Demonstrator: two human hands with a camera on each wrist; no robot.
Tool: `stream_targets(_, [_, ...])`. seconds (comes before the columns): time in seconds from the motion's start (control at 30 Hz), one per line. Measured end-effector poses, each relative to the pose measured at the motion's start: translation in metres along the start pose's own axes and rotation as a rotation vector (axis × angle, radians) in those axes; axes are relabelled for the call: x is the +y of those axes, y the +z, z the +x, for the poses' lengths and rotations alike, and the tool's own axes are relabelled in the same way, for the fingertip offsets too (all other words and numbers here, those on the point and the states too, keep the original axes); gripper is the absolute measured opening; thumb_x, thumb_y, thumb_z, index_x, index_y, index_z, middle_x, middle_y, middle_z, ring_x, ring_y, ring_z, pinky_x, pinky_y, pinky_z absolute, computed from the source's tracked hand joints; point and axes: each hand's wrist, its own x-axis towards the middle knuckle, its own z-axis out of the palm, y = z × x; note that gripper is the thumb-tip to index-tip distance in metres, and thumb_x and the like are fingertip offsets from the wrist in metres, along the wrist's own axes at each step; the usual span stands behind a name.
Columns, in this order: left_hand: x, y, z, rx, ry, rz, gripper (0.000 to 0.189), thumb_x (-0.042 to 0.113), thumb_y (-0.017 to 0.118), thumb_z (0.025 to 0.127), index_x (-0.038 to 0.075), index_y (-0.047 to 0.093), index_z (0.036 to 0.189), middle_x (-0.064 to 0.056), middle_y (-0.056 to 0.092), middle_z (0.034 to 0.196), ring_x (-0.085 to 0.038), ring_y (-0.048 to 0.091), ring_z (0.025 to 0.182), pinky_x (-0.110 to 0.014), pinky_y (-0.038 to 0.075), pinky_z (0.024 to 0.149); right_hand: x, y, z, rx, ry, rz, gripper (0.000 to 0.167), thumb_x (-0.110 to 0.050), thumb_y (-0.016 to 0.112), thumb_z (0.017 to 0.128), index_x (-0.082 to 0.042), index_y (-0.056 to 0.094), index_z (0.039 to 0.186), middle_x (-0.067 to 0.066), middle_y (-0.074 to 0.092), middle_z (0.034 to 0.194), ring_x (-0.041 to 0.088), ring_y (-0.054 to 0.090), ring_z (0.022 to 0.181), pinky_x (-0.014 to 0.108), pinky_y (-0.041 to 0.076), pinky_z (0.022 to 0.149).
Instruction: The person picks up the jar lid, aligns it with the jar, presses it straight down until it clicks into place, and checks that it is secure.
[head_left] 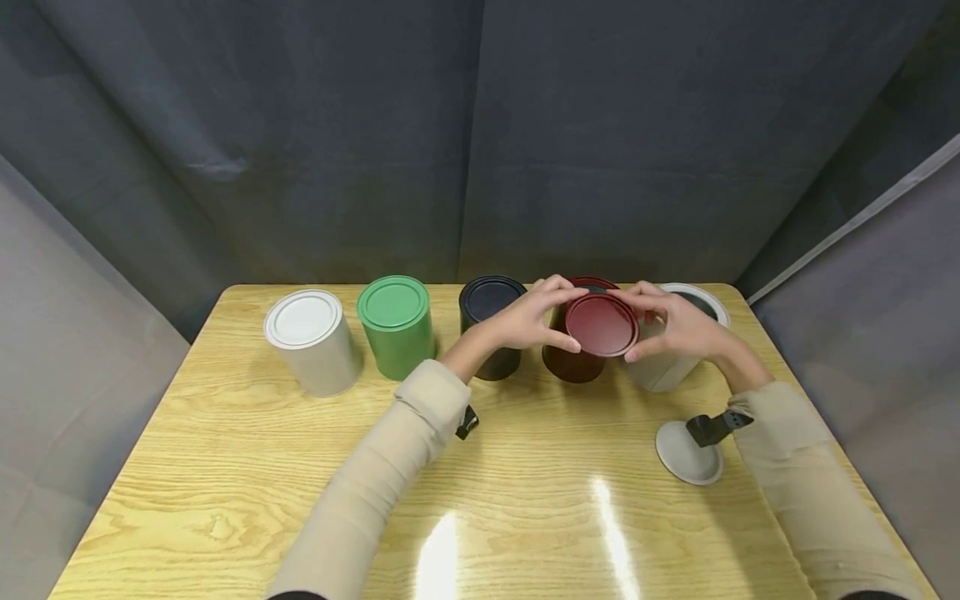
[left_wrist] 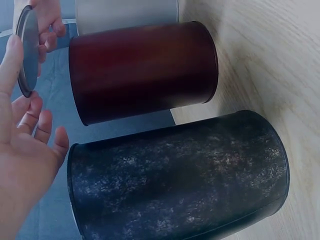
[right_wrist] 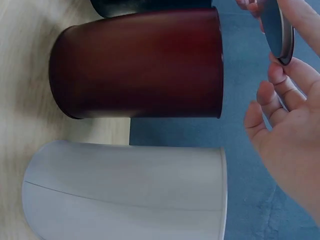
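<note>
Both hands pinch a round dark red lid (head_left: 602, 325) by its rim, the left hand (head_left: 534, 318) on its left side and the right hand (head_left: 677, 323) on its right. The lid is raised and tilted above the dark red can (head_left: 573, 364), apart from it. Part of that can's rim shows behind the lid; the lid and fingers hide most of the opening. In the left wrist view the lid's grey underside (left_wrist: 31, 50) faces the can. Behind the right hand stands a white can (head_left: 663, 372) with its top off.
A white lid (head_left: 688, 454) lies on the wooden table (head_left: 225, 483) near the right forearm. To the left stand a black can (head_left: 498, 364), a green can (head_left: 397, 342) and another white can (head_left: 322, 358), all lidded. Dark curtains (head_left: 360, 150) hang behind the table.
</note>
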Motion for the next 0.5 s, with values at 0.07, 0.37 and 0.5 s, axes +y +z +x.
stream_targets(0.07, [-0.001,-0.001,0.002,0.006,-0.003,-0.006,0.074,0.029,0.076,0.074,0.01,0.042,0.136,-0.002,0.042,0.122,-0.015,0.034,0.11,-0.025,0.031,0.09,-0.009,-0.004,0.003,-0.009,0.005,0.004,0.076,0.003,0.079,0.063,0.007,0.044,0.131,0.013,0.048,0.111,0.014,0.044,0.085,0.033,0.038,0.07])
stream_targets(0.37, [-0.007,-0.008,0.015,0.016,-0.046,-0.023,0.075,0.027,0.076,0.074,0.009,0.041,0.137,-0.003,0.043,0.122,-0.016,0.033,0.112,-0.024,0.032,0.09,0.015,-0.016,0.014,-0.025,0.062,-0.002,0.075,-0.001,0.078,0.067,-0.003,0.045,0.134,0.006,0.048,0.113,0.016,0.045,0.081,0.033,0.037,0.068])
stream_targets(0.5, [-0.006,-0.013,0.023,0.019,-0.063,-0.037,0.074,0.028,0.075,0.075,0.009,0.041,0.137,-0.003,0.043,0.122,-0.016,0.033,0.112,-0.025,0.032,0.091,0.021,-0.024,0.019,-0.035,0.084,0.031,0.074,-0.003,0.077,0.07,-0.005,0.043,0.136,0.004,0.046,0.116,0.015,0.045,0.083,0.032,0.039,0.067])
